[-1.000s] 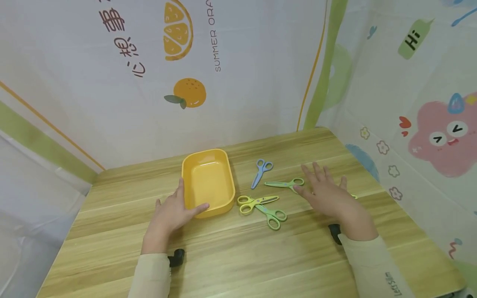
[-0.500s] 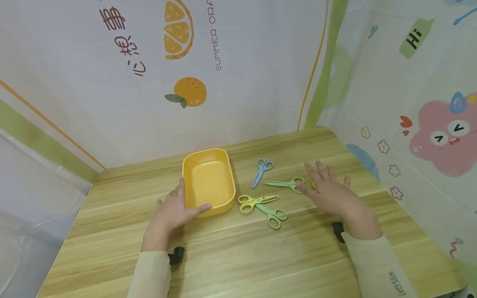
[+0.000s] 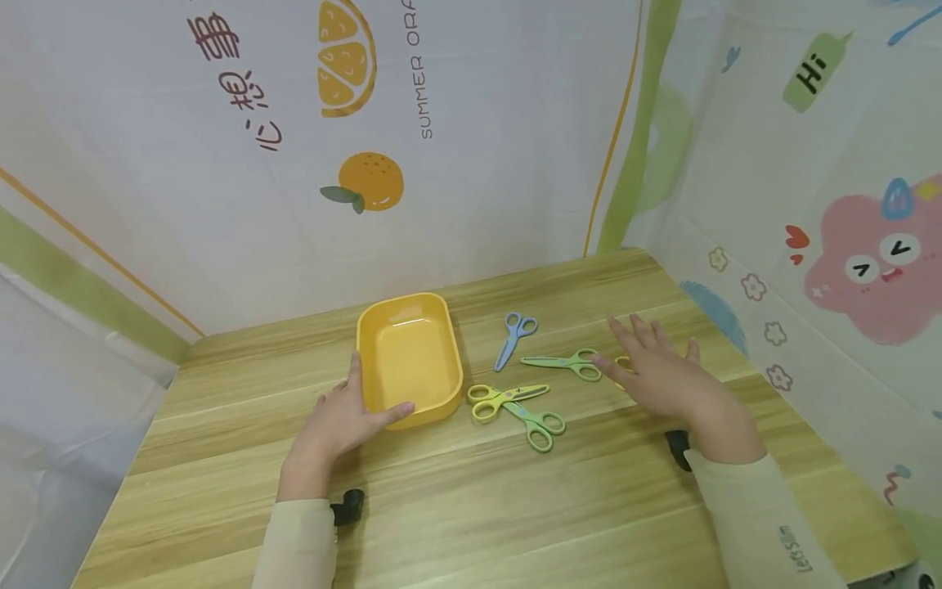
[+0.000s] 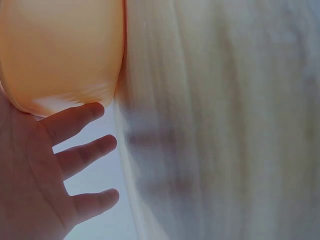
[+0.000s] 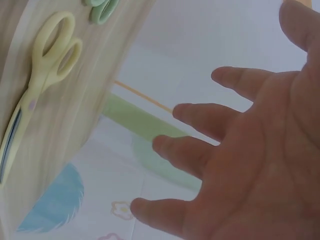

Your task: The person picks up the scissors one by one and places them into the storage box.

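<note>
My left hand (image 3: pixel 340 419), fingers spread, touched the near-left corner of the yellow tray (image 3: pixel 412 368) on the desk (image 3: pixel 471 515). My right hand (image 3: pixel 666 383), its fingers wide, hovered above yellow scissors (image 5: pixel 36 90), near green scissors (image 3: pixel 565 362).

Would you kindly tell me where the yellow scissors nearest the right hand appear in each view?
Head: yellow scissors right of centre, mostly hidden by the right hand.
Left wrist: not in it.
Right wrist: left side, handles uppermost.
Shared landmark: wooden tabletop.
</note>
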`<action>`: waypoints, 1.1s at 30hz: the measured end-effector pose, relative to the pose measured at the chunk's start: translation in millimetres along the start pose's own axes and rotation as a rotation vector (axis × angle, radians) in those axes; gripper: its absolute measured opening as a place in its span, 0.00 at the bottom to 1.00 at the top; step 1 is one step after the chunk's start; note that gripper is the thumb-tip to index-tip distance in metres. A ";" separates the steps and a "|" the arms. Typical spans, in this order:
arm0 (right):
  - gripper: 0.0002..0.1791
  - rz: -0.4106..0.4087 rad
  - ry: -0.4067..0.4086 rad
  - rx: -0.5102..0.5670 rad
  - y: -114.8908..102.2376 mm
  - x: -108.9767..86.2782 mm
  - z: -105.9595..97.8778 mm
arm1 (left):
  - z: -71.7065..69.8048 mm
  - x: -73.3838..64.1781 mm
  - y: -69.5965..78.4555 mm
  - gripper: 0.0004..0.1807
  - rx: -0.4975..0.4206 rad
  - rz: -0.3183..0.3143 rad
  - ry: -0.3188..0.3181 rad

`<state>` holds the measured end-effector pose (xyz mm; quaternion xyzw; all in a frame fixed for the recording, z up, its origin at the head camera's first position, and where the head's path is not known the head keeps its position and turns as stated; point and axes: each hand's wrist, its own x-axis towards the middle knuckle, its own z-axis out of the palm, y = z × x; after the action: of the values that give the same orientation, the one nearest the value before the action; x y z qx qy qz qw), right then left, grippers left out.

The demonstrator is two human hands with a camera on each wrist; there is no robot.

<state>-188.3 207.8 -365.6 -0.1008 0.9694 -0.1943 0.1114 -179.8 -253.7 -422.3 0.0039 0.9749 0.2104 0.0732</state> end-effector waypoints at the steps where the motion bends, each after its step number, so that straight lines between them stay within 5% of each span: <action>1: 0.50 0.000 -0.004 -0.003 1.8 0.0 -0.1 | -0.2 -0.1 -0.1 0.81 -0.001 0.001 0.000; 33: 0.50 -0.032 -0.087 -0.071 28.4 16.7 5.3 | 0.3 0.5 -0.9 0.81 -0.058 -0.003 -0.008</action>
<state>-207.2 227.6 -384.7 -0.1287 0.9682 -0.1568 0.1467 -180.2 -254.3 -423.0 0.0011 0.9680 0.2386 0.0775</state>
